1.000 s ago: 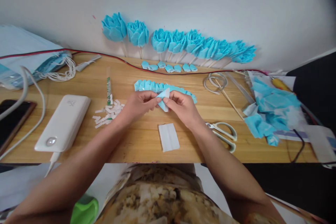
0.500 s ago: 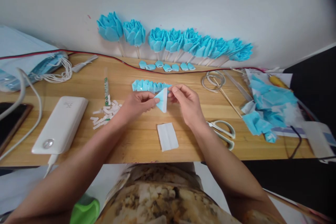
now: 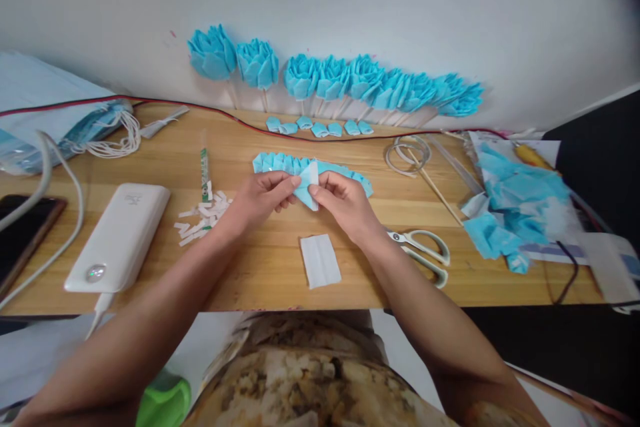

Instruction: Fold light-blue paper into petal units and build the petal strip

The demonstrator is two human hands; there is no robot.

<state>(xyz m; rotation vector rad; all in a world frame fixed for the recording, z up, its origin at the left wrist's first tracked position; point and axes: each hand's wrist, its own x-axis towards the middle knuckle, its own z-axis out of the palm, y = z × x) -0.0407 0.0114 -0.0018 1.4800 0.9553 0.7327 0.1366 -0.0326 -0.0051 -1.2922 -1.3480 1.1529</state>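
Both hands pinch a small folded piece of blue and white fabric above the table. My left hand grips its left corner between thumb and fingers. On its right edge, my right hand presses with the thumb in front and the fingers behind. Just beyond the hands lies a row of folded blue petals, partly hidden by them. Nearer my body a flat white square of fabric rests on the wood. Scissors with white handles lie beside my right forearm.
Blue fabric flowers on sticks lean against the wall. Small blue folded pieces lie below them. White scraps and a white power bank are at left. A wire coil and blue fabric scraps sit at right.
My right hand has moved left and down onto the folded fabric and now pinches its right edge. My left hand still holds the other side.
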